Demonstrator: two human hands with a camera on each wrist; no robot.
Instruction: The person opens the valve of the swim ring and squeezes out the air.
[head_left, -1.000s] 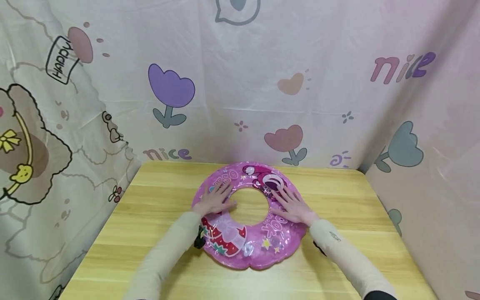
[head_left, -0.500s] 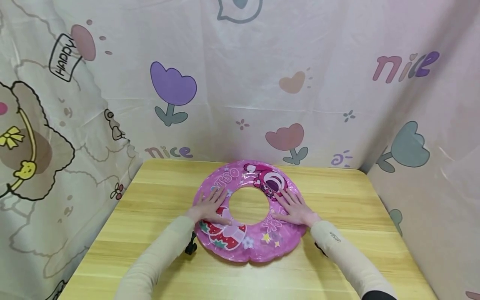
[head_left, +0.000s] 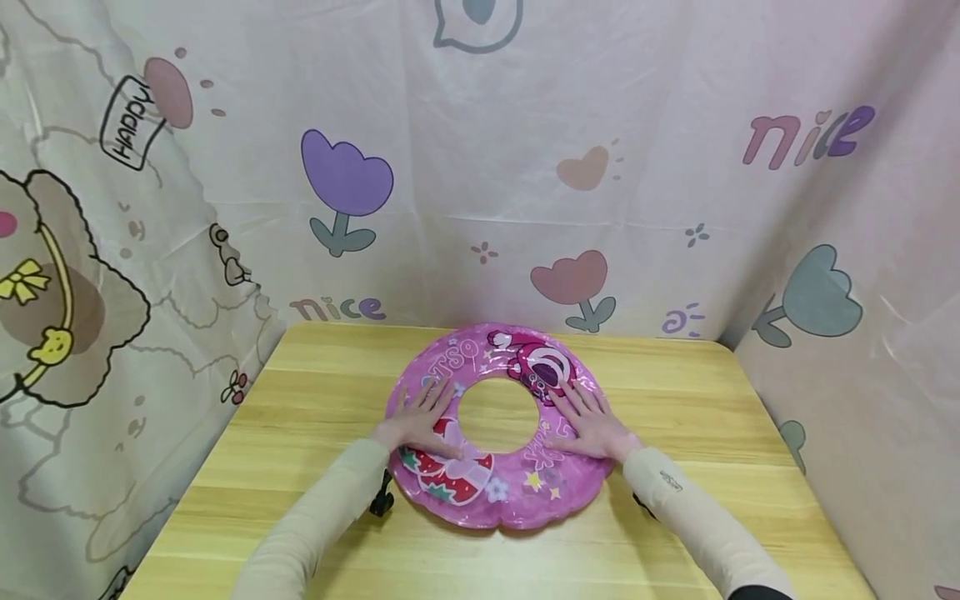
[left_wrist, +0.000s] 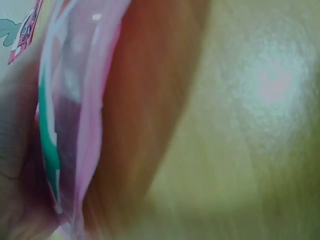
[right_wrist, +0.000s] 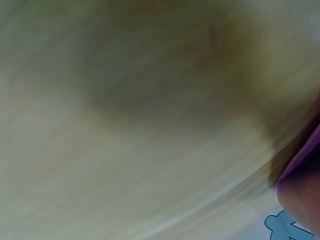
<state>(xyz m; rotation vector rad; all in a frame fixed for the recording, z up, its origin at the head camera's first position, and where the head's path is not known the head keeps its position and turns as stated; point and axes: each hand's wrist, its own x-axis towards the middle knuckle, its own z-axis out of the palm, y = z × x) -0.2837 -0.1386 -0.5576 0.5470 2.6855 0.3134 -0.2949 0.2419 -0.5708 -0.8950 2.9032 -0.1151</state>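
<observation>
A pink inflatable swim ring [head_left: 517, 504] printed with a bear, strawberries and stars lies flat on the wooden table, its hole showing bare wood. My left hand [head_left: 422, 422] rests on the ring's left side with fingers spread. Across the hole, my right hand [head_left: 596, 425] lies on the right side, its fingers spread too. In the left wrist view the ring's edge [left_wrist: 90, 135] stands beside part of the hand [left_wrist: 20, 150]. The right wrist view catches only a sliver of the ring [right_wrist: 302, 155] and a bit of the hand [right_wrist: 302, 200].
The light wooden table [head_left: 300, 400] reaches back to a patterned curtain [head_left: 465, 167] of flowers and words. More printed cloth hangs at the left and right sides. A small black device [head_left: 382, 500] sits under the left wrist.
My left hand has shifted slightly left and toward me on the ring, its fingers less over the hole. The ring's front edge has moved slightly back. My right hand has stayed nearly in place.
</observation>
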